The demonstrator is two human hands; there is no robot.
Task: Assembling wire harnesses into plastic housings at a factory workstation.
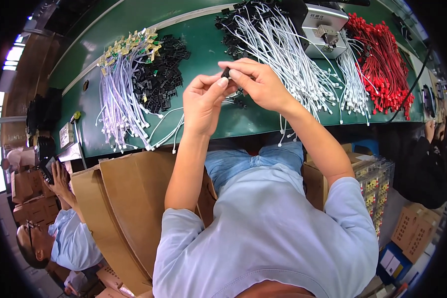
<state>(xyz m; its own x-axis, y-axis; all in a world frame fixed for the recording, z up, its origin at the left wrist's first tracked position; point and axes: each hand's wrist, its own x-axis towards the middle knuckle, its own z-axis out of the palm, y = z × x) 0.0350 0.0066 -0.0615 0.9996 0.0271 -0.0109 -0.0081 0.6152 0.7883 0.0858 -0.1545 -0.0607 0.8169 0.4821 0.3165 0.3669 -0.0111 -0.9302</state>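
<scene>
Over the green bench, my left hand (202, 104) and my right hand (261, 85) meet fingertip to fingertip. Both are closed on a small black plastic part (226, 73), mostly covered by the fingers. White cables (176, 130) run out beside my left wrist and droop toward the bench's near edge. Left of my hands lies a heap of loose black plastic pieces (165, 69). A bundle of white cables (121, 107) with small green-and-yellow boards at its far end lies beside that heap. Right of my hands spreads a big bundle of white cables (288, 59) with black ends.
A grey metal machine (325, 31) stands at the back right, with red cables (382, 69) beyond it. Cardboard (134, 203) stands left of my lap. Stacked trays (377, 191) are at my right. Other people sit at the far left (77, 243) and far right (419, 169).
</scene>
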